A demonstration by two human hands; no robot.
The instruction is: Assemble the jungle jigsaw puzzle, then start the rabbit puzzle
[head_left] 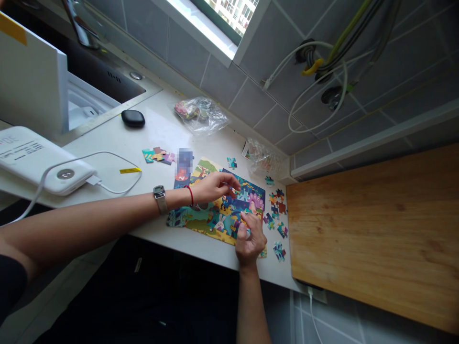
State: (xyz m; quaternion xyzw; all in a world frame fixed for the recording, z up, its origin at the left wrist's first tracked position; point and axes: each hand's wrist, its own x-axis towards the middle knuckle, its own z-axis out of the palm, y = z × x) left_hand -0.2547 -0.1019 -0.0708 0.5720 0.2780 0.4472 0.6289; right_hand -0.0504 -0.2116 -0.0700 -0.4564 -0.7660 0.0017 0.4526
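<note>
Head view: left hand (213,187) pinches narrow on small puzzle piece (233,190); right hand (249,237) rests on puzzle (215,224); its grip cannot be told

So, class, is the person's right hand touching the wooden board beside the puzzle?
Apart. The head view shows the right hand over the jigsaw puzzle, with loose puzzle pieces and white countertop between it and the wooden board.

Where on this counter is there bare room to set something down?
The wooden board is bare. Bare white countertop lies between the black oval case and the loose puzzle pieces. It's crowded around the jigsaw puzzle, under the left hand and right hand, and the scattered pieces beside it.
</note>
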